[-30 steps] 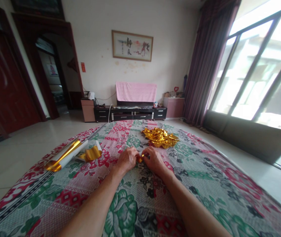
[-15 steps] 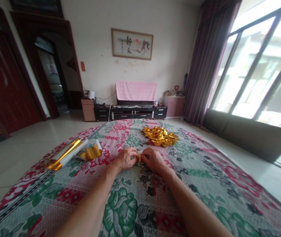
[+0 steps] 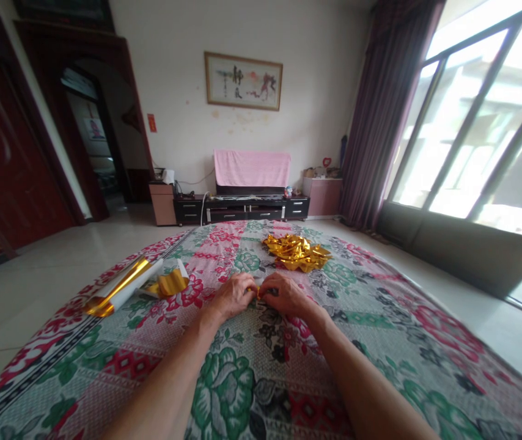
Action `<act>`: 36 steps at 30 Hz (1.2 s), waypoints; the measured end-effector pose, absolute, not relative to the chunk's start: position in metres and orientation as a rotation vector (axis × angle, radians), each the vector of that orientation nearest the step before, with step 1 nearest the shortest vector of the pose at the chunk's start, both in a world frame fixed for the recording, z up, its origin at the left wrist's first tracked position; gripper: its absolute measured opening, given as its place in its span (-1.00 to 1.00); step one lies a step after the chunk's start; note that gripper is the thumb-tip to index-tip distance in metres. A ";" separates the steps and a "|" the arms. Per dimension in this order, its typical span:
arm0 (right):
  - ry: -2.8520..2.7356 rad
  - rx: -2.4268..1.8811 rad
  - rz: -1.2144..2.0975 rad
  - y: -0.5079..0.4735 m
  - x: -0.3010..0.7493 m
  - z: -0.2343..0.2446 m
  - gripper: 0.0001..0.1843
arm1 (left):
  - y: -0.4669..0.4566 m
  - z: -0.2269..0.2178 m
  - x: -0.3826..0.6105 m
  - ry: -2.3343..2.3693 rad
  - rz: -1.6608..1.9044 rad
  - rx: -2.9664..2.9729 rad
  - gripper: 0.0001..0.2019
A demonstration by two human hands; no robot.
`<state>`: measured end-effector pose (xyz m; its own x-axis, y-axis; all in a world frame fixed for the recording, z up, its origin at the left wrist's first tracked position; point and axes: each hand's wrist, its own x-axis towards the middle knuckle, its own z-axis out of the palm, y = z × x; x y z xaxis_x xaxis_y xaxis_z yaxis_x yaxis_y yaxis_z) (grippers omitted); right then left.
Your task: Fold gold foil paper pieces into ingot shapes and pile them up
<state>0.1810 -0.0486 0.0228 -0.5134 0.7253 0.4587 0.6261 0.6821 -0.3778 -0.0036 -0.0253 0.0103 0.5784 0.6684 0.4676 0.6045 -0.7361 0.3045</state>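
My left hand (image 3: 233,296) and my right hand (image 3: 283,294) meet at the middle of a floral blanket (image 3: 252,379), fingers pinched together on a small piece of gold foil paper (image 3: 258,291). Only a sliver of the foil shows between the fingertips. Beyond the hands lies a pile of folded gold foil pieces (image 3: 296,252). To the left lie a gold-and-white foil sheet (image 3: 121,292) and a curled gold foil strip (image 3: 172,283).
The blanket is spread on a pale tiled floor (image 3: 36,293). A dark TV cabinet (image 3: 242,209) with a pink cloth stands at the far wall. Large windows (image 3: 485,134) and a curtain are on the right, dark wooden doors (image 3: 8,146) on the left.
Both hands stay pinched on the gold foil piece, with small finger movements. The view has shifted slightly.
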 end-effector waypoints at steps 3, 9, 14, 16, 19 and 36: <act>-2.339 -1.006 0.232 -0.049 0.182 0.026 -0.84 | -0.024 0.008 -0.002 1.126 0.891 2.654 -0.83; -2.298 -1.083 0.215 -0.044 0.180 0.018 -0.85 | -0.017 0.001 0.001 1.148 0.928 2.596 -0.83; -2.329 -1.035 0.170 -0.044 0.178 0.016 -0.83 | -0.018 0.005 -0.004 1.077 0.915 2.578 -0.85; -2.333 -1.038 0.154 -0.045 0.177 0.017 -0.81 | -0.020 0.009 -0.006 1.031 0.898 2.583 -0.87; -2.330 -1.053 0.140 -0.046 0.176 0.019 -0.81 | -0.023 0.012 -0.009 0.989 0.890 2.588 -0.89; -2.227 -1.219 0.149 -0.049 0.175 0.024 -0.74 | -0.024 0.009 -0.004 1.078 0.782 2.706 -0.88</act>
<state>0.1751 -0.0490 0.0236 -0.4063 0.7997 0.4421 0.7336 0.5739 -0.3639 -0.0040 -0.0239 0.0093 0.6114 0.6713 0.4190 0.6064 -0.7376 0.2969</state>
